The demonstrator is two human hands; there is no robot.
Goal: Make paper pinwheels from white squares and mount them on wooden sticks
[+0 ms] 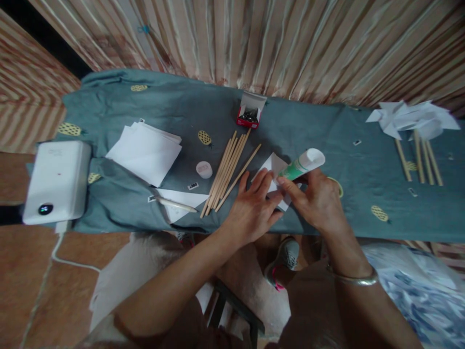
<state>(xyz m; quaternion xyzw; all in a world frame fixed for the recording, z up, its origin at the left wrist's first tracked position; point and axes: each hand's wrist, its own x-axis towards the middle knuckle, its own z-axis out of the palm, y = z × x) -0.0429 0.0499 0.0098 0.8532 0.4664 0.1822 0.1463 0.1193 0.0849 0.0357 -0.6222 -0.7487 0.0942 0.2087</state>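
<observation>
My right hand (316,198) is closed around a green and white glue tube (303,165), its nozzle end pointing down onto a folded white paper piece (273,167). My left hand (254,206) lies flat on that paper with its fingers stretched out, pressing it to the blue-grey cloth (174,106). A bundle of wooden sticks (227,169) lies just left of my left hand. A small white cap (204,169) stands left of the sticks.
A stack of white paper squares (145,150) and a cut paper scrap with a stick (178,201) lie at left. A red box of pins (250,114) stands at the back. Finished paper pinwheels (410,118) on sticks lie far right. A white device (56,179) sits at the left edge.
</observation>
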